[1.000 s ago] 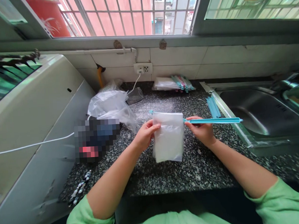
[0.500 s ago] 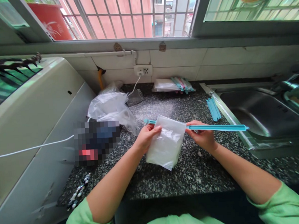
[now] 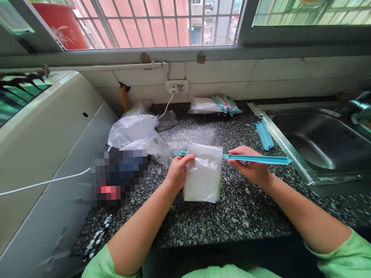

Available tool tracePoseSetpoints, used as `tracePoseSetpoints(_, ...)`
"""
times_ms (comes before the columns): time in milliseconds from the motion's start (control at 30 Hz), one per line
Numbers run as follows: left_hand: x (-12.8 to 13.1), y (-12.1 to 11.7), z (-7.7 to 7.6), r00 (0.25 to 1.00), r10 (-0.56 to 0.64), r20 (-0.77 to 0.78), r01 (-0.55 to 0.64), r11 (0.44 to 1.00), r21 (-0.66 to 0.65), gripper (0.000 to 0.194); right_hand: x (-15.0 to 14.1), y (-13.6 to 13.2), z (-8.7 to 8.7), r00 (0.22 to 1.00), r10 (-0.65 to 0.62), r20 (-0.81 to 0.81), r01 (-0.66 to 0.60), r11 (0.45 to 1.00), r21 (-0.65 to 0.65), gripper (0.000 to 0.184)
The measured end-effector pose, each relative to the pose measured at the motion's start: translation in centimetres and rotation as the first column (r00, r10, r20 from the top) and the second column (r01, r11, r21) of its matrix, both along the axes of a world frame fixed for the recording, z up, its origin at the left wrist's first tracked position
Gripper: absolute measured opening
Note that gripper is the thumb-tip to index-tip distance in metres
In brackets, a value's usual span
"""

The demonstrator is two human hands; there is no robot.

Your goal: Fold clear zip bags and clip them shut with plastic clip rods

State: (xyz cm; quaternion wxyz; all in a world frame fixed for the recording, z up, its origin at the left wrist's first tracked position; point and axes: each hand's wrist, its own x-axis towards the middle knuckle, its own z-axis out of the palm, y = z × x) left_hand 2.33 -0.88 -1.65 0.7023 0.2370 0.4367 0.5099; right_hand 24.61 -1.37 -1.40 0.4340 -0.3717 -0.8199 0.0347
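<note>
A stack of clear plastic bags (image 3: 203,177), folded into a rectangle, is held up over the counter. My left hand (image 3: 178,170) pinches its left edge, thumb in front, together with one end of a long blue bag sealing clip (image 3: 258,158). That clip runs behind the upper part of the bags and sticks out at both sides. On the right, my right hand (image 3: 248,169) grips the clip's other half near the hinge; some fingers are hidden behind it. The clip's right part stretches towards the sink, unfolded.
Several blue clips (image 3: 264,135) lie by the steel sink (image 3: 316,142). Against the wall sits a pack of bags and clips (image 3: 207,106). Crumpled plastic (image 3: 135,129) and a blurred dark object (image 3: 122,175) are at left, with a white cable (image 3: 51,184) nearby.
The bags and blue clip have shifted left, and the bags hang straighter. My left hand has moved slightly left with them. A small gap now shows between the bags and my right hand.
</note>
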Motion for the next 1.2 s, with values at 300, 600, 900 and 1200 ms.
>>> tracePoseSetpoints(300, 0.1, -0.2, 0.0, 0.996, 0.007, -0.091, -0.003, 0.999, 0.053, 0.027, -0.3, -0.4, 0.2, 0.998, 0.042, -0.048, -0.037, 0.993, 0.113, 0.010)
tracePoseSetpoints(600, 0.3, -0.5, -0.1, 0.992, -0.009, -0.127, 0.019, 0.997, 0.076, 0.027, -0.1, -0.7, -0.4, 0.999, -0.015, -0.029, 0.019, 0.985, 0.172, 0.013)
tracePoseSetpoints(900, 0.5, -0.9, -0.3, 0.991, -0.019, -0.130, 0.032, 0.994, 0.102, 0.027, -0.3, -1.0, -0.4, 0.999, 0.026, 0.028, -0.033, 0.963, 0.268, 0.040)
tracePoseSetpoints(1200, 0.6, -1.1, -0.9, 0.992, -0.013, -0.127, 0.037, 0.981, 0.192, 0.027, -0.3, -1.2, 0.1, 0.980, -0.011, 0.198, -0.062, 0.930, 0.361, 0.036)
